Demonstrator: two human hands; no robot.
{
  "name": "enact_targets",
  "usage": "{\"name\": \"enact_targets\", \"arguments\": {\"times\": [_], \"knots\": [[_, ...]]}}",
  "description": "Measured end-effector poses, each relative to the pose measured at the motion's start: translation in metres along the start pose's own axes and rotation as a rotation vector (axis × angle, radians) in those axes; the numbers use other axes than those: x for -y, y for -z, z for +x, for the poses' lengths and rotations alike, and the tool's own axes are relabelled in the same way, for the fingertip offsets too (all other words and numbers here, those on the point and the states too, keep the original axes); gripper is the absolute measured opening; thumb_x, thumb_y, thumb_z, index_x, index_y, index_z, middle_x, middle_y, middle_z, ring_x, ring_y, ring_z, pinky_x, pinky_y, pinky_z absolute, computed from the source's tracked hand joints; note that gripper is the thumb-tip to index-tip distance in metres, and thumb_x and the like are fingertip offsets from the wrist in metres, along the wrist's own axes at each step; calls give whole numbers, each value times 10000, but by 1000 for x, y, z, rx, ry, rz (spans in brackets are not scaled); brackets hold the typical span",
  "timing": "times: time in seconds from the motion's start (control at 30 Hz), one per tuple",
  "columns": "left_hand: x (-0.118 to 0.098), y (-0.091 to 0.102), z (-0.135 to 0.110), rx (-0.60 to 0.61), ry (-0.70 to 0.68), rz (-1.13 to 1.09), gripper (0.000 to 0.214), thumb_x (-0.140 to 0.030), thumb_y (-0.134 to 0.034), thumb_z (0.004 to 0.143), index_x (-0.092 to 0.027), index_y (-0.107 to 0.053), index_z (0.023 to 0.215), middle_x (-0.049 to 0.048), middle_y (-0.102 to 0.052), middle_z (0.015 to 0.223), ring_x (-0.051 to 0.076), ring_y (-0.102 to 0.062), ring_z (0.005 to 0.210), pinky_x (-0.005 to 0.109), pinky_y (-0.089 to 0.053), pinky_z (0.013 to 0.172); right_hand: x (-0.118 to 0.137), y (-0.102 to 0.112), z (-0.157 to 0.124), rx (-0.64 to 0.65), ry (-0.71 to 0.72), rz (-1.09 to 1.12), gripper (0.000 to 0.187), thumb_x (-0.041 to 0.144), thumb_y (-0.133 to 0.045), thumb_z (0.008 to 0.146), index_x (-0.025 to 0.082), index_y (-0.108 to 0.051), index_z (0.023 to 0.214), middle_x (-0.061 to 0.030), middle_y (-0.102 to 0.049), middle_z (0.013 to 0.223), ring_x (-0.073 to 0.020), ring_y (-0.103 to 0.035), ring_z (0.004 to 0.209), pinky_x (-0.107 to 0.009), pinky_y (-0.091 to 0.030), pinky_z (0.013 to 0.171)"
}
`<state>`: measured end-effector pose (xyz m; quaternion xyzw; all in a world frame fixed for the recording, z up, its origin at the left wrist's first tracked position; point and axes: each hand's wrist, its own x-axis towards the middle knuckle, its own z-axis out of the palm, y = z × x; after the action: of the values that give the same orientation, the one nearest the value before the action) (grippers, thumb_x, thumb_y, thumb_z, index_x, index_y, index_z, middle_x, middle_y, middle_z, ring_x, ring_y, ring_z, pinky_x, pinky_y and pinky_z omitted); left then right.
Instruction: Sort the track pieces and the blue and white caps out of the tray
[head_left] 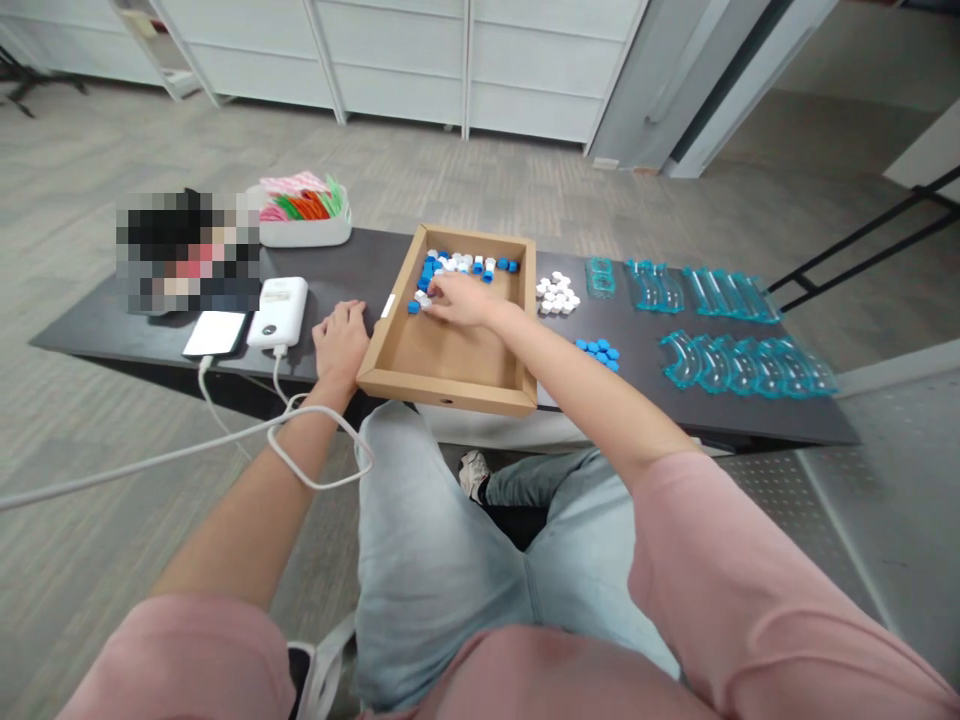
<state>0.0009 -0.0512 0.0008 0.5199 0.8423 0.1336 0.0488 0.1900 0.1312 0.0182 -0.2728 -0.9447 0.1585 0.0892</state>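
Observation:
My right hand [463,300] reaches into a shallow cardboard box [450,390], its fingers closed at a small white piece [422,298]. A blue piece [413,307] lies just left of the fingertips. Around the hand and along the box's far side are several blue and white block-like pieces [456,263], some partly hidden by the fingers. My left hand [342,340] rests on the dark table left of the box, fingers stretched out, with nothing in it.
Right of the box lie white pieces [557,295], blue pieces [598,352] and teal see-through plastic parts [742,365]. To the left are a white power bank [279,312], a flat white-topped device [215,333], a looping white cable [322,410] and a white basket [307,233] with colourful contents.

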Motion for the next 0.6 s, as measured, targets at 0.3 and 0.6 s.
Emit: {"name": "enact_targets", "arguments": {"times": [0.3,0.6], "knots": [[4,-5,1,-38,-27,-2,626,-219,-395,1154,-183,-620,1736,246,-589,1793,390,-576,1653,571,-431,1364,32,8,-26,95,166,104,86,136,-713,1036,192,-720,1101,-87,-828,1062,-254,-720,949,-344,-468,862],[0,1,-1,-4,-18,-3,653,-204,-332,1149,-115,-595,1739,276,-573,1805,435,-584,1636,619,-440,1357,-72,85,-157,-224,-145,340,336,565,-804,1080,248,-765,1185,-67,-849,1090,-244,-770,963,-377,-611,909]]}}
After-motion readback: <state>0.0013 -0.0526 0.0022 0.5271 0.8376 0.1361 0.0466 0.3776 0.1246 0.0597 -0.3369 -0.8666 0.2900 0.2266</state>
